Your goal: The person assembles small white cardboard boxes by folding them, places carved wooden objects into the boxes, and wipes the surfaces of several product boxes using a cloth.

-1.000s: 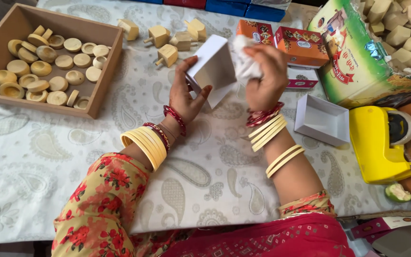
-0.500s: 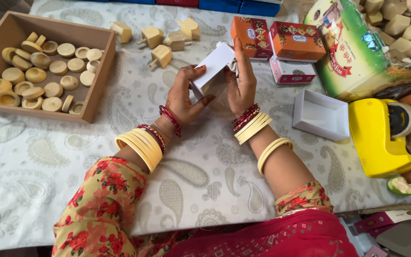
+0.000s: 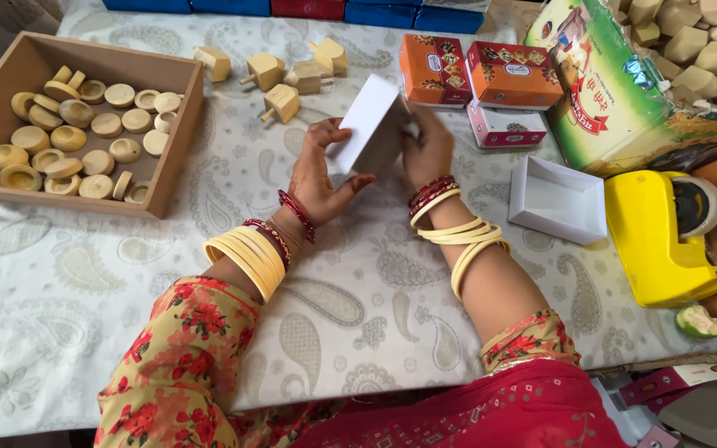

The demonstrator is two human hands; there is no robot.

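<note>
White card fills both hands: the left hand (image 3: 319,178) pinches a small white box (image 3: 368,124) from below and the right hand (image 3: 426,149) grips its far side, holding it tilted above the patterned tablecloth (image 3: 85,315). The step looks like folding or closing the box — next would call for pressing a flap square. Just right lies an open white tray (image 3: 556,199), beyond it orange cartons (image 3: 433,68) and wooden tops (image 3: 280,101). What the box holds is hidden — the right fingertips too.
</note>
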